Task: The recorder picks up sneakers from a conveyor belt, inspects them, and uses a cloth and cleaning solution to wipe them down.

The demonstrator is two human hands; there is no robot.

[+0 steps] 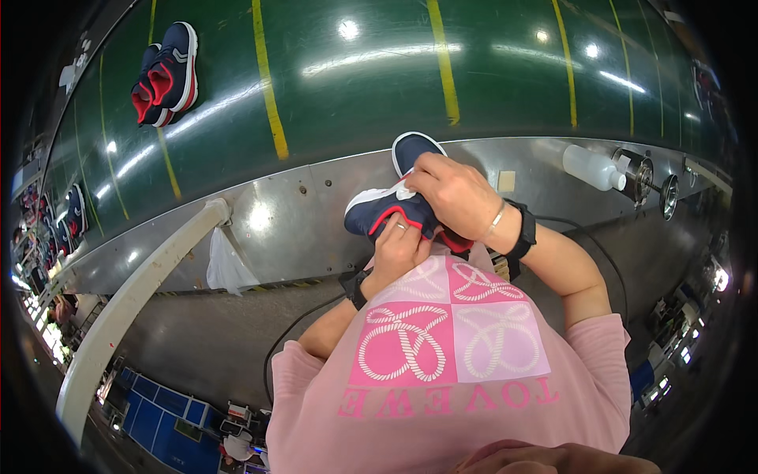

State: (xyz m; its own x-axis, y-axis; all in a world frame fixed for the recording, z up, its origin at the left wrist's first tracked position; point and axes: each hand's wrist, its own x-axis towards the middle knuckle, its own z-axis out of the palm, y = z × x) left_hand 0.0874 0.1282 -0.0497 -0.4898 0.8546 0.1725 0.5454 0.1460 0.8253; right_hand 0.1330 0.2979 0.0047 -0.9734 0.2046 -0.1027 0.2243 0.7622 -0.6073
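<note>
Close in front of my body is a navy sneaker point(365, 215) with a white sole and red collar lining, tilted on its side. My left hand point(397, 251) grips it, fingers tucked into the shoe's opening. A small white wad point(404, 190), cloth or paper, is pinched in the fingertips of my right hand point(460, 193) and touches the shoe's side. Just beyond, a second navy sneaker point(414, 148) lies with its toe toward the belt, partly hidden by my right hand.
A green conveyor belt point(355, 87) with yellow cross stripes runs beyond the metal ledge point(292, 201). On it, at far left, sits another pair of sneakers point(170, 75). A white bottle point(591, 167) and a metal canister point(633, 175) lie right. A pale curved bar point(142, 288) and plastic bag point(227, 265) stand left.
</note>
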